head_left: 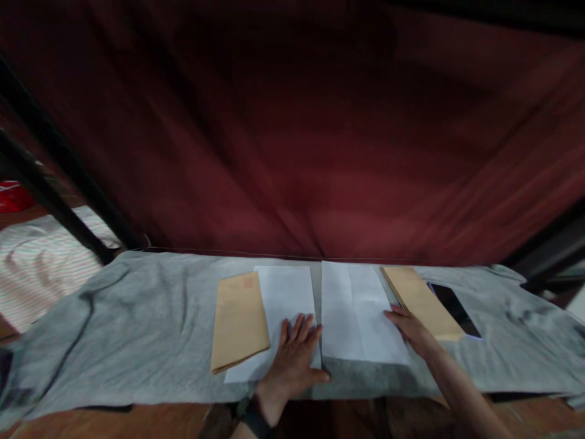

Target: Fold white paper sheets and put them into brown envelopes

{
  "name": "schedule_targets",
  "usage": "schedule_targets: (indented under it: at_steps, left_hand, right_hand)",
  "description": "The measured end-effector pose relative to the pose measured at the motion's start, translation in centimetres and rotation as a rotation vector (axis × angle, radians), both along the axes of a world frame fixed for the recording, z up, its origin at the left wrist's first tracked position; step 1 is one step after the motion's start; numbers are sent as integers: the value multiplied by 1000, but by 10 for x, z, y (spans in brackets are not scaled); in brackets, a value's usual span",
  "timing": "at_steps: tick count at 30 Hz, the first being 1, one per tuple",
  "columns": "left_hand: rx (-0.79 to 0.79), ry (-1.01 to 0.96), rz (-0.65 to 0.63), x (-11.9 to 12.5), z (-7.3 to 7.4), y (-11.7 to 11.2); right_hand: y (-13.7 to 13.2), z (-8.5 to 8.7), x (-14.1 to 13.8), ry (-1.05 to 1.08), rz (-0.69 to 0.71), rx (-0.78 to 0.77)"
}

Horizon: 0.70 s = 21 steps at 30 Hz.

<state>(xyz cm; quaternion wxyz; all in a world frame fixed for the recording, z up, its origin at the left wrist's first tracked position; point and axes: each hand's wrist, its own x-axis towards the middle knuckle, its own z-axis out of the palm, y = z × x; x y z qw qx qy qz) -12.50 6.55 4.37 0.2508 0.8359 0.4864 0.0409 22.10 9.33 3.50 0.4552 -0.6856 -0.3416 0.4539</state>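
Observation:
My left hand lies palm down with fingers spread on a white sheet of paper. A stack of brown envelopes covers part of that sheet's left side. To the right is a second white sheet of paper, with faint fold creases across it. At its right edge, my right hand has its fingers closed on the paper; the fingertips are partly hidden. Just beyond that hand, more brown envelopes lie in a slanted pile.
A dark phone lies partly under the right envelopes. Grey cloth covers the narrow surface. A dark red curtain hangs behind it, and black frame bars stand at the left.

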Motion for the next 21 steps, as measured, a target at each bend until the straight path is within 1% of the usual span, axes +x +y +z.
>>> schedule_targets:
  at_steps: [3, 7, 11, 15, 18, 21]
  left_hand:
    - [38, -1, 20, 0, -1, -3]
    - [96, 45, 85, 0, 5, -4]
    - [94, 101, 152, 2, 12, -7]
    - [47, 175, 175, 8, 13, -10]
    - [63, 254, 216, 15, 12, -9]
    - [92, 293, 246, 19, 16, -9]
  right_hand:
    - [5, -1, 6, 29, -60, -30]
    - [6, -3, 12, 17, -66, -30]
    - [5, -6, 19, 17, -18, -24]
    - [6, -4, 23, 0, 32, -35]
    - [8, -2, 23, -19, 102, -40]
    - [9, 0, 22, 7, 141, -16]
